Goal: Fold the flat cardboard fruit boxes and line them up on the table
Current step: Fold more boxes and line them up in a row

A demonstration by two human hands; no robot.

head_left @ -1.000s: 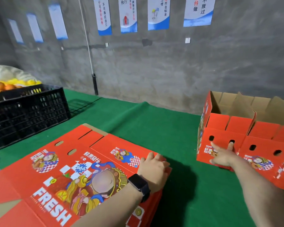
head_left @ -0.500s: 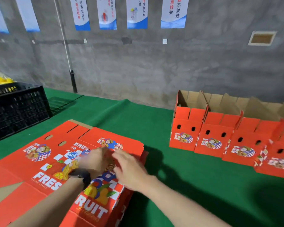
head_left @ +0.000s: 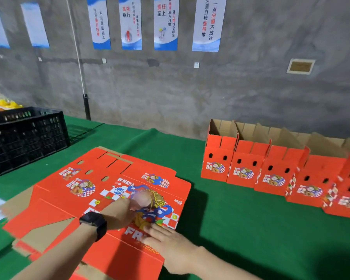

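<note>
Red flat box [head_left: 109, 188] lay on the green table [head_left: 230, 229] before me, left of the folded boxes [head_left: 271, 174]. My right hand [head_left: 170, 247] pressed it, fingers straight; my left hand [head_left: 117, 215] rested on it, grip unclear.

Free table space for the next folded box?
Widest bare green cloth: between the flat box stack and the row of folded boxes, running to the near edge. A narrower strip lies between the black crate and the stack. Crowded: near left, where left hand and right hand rest on it.
</note>
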